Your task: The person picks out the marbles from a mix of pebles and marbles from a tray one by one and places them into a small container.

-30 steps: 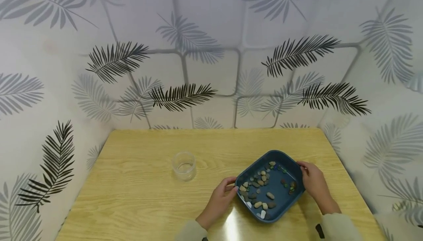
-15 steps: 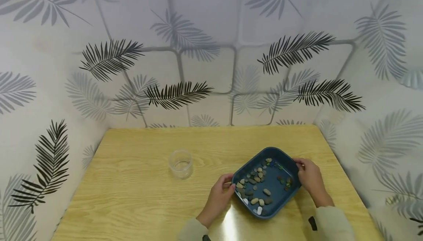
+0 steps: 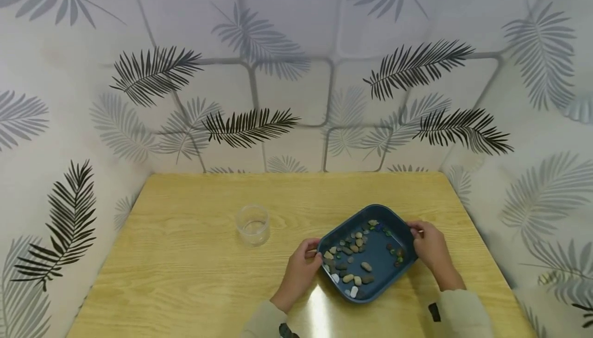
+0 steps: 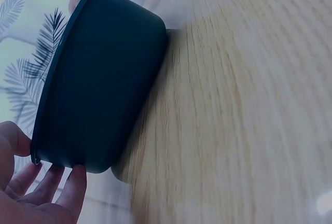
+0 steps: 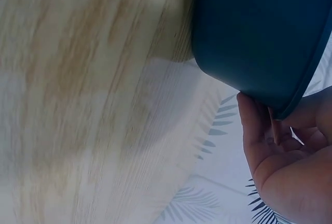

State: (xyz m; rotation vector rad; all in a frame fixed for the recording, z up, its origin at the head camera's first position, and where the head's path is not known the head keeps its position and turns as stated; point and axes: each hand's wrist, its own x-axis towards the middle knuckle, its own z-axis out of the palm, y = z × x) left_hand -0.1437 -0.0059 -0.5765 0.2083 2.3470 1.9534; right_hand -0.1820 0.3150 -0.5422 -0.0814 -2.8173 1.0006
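Note:
A dark blue rectangular basin (image 3: 386, 261) stands at the right side of the table, turned at an angle. Inside it lie several pebbles (image 3: 348, 278), mostly grey, tan and white, plus small green, blue and reddish pieces (image 3: 397, 253). My left hand (image 3: 298, 271) grips the basin's left corner, thumb at the rim and fingertips against the outer wall, as the left wrist view shows. At the opposite corner my right hand (image 3: 431, 248) pinches the rim, with fingers under its outer edge (image 5: 280, 156). Whether the base fully touches the table cannot be told.
A clear round cup (image 3: 253, 226) stands left of the basin on the wooden table (image 3: 185, 261). Walls with a leaf pattern (image 3: 296, 91) border the table's back and sides.
Both hands have shifted the basin slightly left, nearer the clear cup, keeping their hold on its corners. The head view has also moved a little. The pebbles look much the same.

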